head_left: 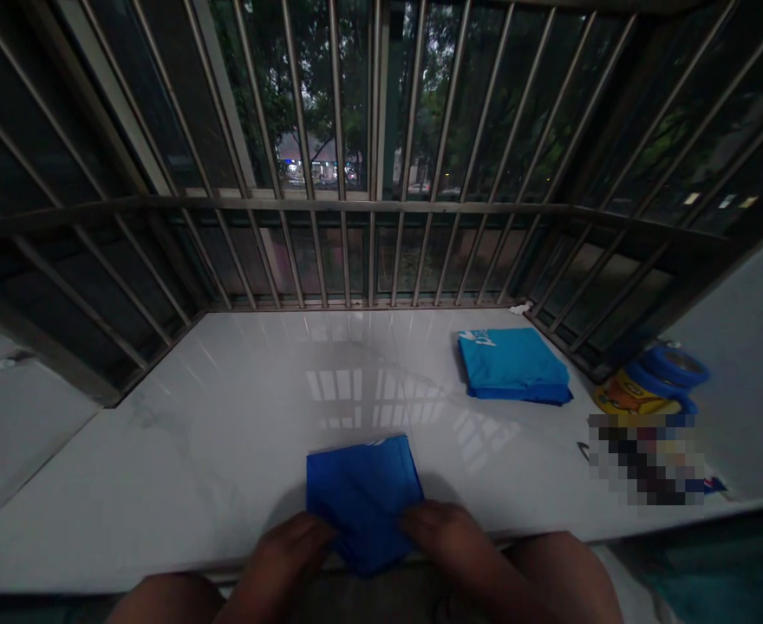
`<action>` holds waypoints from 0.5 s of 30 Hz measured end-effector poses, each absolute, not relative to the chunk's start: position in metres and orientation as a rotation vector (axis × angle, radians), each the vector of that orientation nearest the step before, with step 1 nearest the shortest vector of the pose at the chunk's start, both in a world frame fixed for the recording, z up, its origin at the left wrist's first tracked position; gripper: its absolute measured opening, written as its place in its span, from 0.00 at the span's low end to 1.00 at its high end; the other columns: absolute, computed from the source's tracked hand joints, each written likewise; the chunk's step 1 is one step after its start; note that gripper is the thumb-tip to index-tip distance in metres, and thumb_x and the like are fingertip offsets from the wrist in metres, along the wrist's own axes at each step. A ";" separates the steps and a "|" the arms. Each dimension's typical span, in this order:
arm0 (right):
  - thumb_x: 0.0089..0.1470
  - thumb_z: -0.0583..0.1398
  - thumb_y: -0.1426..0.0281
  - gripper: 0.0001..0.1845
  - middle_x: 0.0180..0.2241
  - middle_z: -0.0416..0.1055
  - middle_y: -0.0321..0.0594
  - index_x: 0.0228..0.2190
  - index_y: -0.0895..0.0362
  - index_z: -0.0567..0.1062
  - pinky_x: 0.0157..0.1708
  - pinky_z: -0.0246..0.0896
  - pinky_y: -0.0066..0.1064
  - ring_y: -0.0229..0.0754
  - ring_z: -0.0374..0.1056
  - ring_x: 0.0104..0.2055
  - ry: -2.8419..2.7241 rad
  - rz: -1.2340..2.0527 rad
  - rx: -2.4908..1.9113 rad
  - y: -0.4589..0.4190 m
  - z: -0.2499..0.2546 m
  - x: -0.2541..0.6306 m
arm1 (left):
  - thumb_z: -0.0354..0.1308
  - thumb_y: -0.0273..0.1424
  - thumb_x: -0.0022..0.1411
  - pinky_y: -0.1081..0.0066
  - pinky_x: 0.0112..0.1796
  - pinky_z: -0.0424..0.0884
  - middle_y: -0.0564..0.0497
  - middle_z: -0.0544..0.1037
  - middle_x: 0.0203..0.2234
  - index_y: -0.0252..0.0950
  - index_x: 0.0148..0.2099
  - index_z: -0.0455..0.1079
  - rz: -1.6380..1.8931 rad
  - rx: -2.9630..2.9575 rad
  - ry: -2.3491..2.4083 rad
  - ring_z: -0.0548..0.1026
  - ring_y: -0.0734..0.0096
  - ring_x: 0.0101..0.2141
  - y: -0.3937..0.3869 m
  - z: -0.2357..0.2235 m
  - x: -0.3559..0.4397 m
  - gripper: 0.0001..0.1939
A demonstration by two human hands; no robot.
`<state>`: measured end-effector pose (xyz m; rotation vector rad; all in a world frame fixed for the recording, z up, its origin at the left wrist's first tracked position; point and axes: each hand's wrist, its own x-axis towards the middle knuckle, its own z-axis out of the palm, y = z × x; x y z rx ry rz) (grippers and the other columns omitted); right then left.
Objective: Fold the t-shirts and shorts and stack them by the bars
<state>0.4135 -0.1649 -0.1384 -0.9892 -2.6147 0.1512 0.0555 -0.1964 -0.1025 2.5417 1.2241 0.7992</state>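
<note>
A dark blue folded cloth [365, 494] lies at the front edge of the white sill, its near end reaching over the edge. My left hand [300, 537] grips its lower left side with the fingers bent in. On the opposite side, my right hand [440, 529] pinches the cloth near its lower right edge. Both thumbs are hard to make out in the dim light. Farther back to the right rests a stack of folded cloth [511, 360], light blue with white print on top and darker blue underneath, apart from both hands.
The glossy white sill [225, 433] reaches back to a window with metal bars [372, 208]. At the right wall stands a blue and yellow container [648, 381], with a blurred-out item [648, 459] in front of it. My knees are below the sill's front edge.
</note>
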 end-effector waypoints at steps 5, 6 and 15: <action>0.71 0.61 0.69 0.13 0.47 0.87 0.36 0.50 0.48 0.85 0.47 0.73 0.29 0.44 0.83 0.47 -2.533 0.215 -1.202 -0.074 -0.031 0.455 | 0.60 0.39 0.72 0.72 0.35 0.77 0.54 0.86 0.31 0.42 0.43 0.83 0.592 1.964 1.276 0.83 0.68 0.28 -0.103 -0.011 0.098 0.11; 0.71 0.61 0.68 0.13 0.48 0.87 0.37 0.49 0.48 0.86 0.49 0.73 0.29 0.44 0.83 0.48 -2.505 0.160 -1.281 -0.051 -0.009 0.464 | 0.60 0.41 0.71 0.71 0.35 0.77 0.56 0.85 0.27 0.41 0.43 0.83 0.580 1.926 1.279 0.82 0.67 0.26 -0.080 0.008 0.110 0.12; 0.71 0.56 0.74 0.21 0.58 0.79 0.54 0.60 0.57 0.80 0.64 0.63 0.48 0.52 0.75 0.59 -2.162 -0.235 -1.590 0.066 0.123 0.572 | 0.59 0.31 0.76 0.59 0.56 0.73 0.41 0.87 0.49 0.34 0.53 0.83 1.034 2.418 1.247 0.82 0.55 0.51 0.074 0.102 0.257 0.13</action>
